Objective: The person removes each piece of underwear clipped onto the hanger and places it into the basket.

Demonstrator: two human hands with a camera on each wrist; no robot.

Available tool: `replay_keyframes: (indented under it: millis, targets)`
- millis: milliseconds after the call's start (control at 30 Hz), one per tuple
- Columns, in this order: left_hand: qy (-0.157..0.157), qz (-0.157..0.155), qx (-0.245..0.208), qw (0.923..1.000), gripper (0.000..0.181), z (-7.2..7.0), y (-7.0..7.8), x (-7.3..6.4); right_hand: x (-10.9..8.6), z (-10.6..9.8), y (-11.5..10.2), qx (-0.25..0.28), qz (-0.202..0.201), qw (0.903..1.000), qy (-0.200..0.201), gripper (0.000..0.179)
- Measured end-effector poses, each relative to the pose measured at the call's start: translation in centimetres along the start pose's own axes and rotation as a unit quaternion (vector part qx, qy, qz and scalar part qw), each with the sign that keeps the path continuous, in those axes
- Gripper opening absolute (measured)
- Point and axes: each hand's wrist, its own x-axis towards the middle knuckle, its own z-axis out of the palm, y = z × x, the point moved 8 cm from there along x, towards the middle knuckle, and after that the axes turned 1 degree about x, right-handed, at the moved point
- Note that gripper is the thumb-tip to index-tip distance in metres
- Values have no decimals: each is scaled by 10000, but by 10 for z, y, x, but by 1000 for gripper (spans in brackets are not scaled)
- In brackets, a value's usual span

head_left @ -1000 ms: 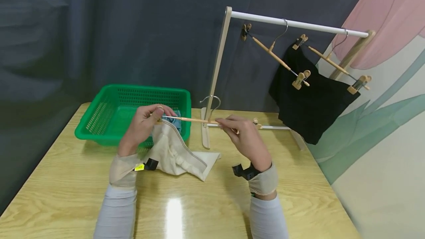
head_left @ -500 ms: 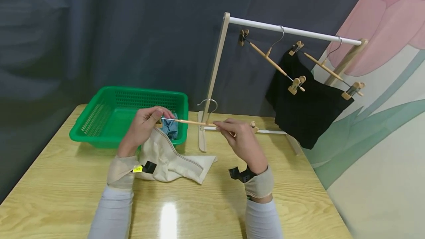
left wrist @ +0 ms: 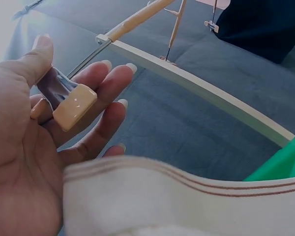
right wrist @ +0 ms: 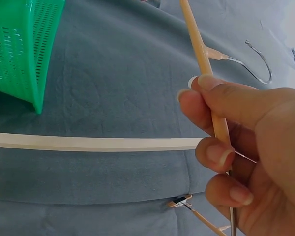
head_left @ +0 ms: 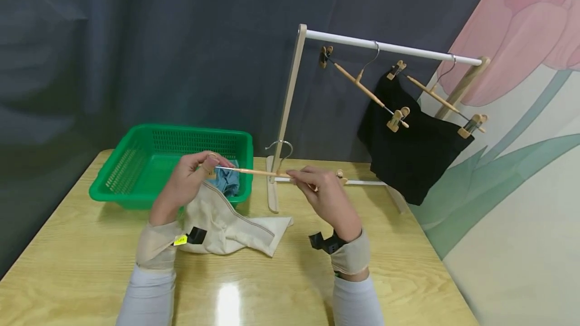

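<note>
A wooden clip hanger [head_left: 256, 171] with a metal hook is held level above the table by both hands. My left hand [head_left: 188, 182] grips the hanger's left clip [left wrist: 74, 107] between thumb and fingers; no cloth shows in its jaws. My right hand [head_left: 323, 195] pinches the wooden bar right of the hook, fingers curled round it in the right wrist view. Below my left hand lies a cream garment [head_left: 217, 228] with double brown stitching along its edge. In the left wrist view, that stitched edge is close to the camera, apart from the clip.
A green basket [head_left: 131, 195] at the back left contains a blue cloth [head_left: 227, 180]. On the right stands a rack with a white rail [head_left: 340, 38]. From it hang a bare clip hanger [head_left: 360, 85] and another hanger clipped to a black garment [head_left: 403, 157].
The cream garment's upper edge has sunk lower beneath my left hand, uncovering more blue cloth. Both hands keep their hold on the hanger. The head view has shifted slightly.
</note>
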Motion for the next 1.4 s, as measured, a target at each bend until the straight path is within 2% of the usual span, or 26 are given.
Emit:
replay_keyframes:
  millis: [233, 433, 600, 667, 767, 900, 1033, 1133, 1267, 1400]
  targets:
    - [73, -247, 350, 9991, 32, -1, 6, 1, -1, -2, -2, 45, -11, 9999, 143, 28]
    - [43, -675, 1022, 9925, 35, 4, 6, -1, -4, -6, -3, -23, -25, 9999, 157, 27]
    - [77, -855, 1183, 9893, 42, 12, 6, 1, -4, -7, -1, -138, 52, 9999, 60, 27]
    - [-31, -970, 1173, 9883, 44, 17, 2, 2, -4, -8, 2, -296, 129, 9995, -35, 27]
    - [-424, -1280, 1110, 9846, 46, 29, -9, 4, -5, -8, 8, -695, 223, 9970, -239, 25]
    - [-1014, -1761, 1060, 9734, 49, 44, -26, 8, -8, -12, 15, -1177, 271, 9918, -416, 23]
    - [-1322, -1809, 1035, 9691, 47, 57, -32, 19, -19, -17, 23, -1300, 429, 9893, -506, 22]
    - [-1181, -1690, 780, 9754, 44, 70, -33, 31, -30, -17, 33, -1320, 612, 9871, -662, 21]
    - [-608, -1698, 182, 9834, 46, 90, -39, 51, -45, -19, 48, -1537, 806, 9815, -805, 20]
    - [-25, -1719, -51, 9851, 51, 105, -48, 70, -61, -28, 65, -1891, 1020, 9730, -845, 18]
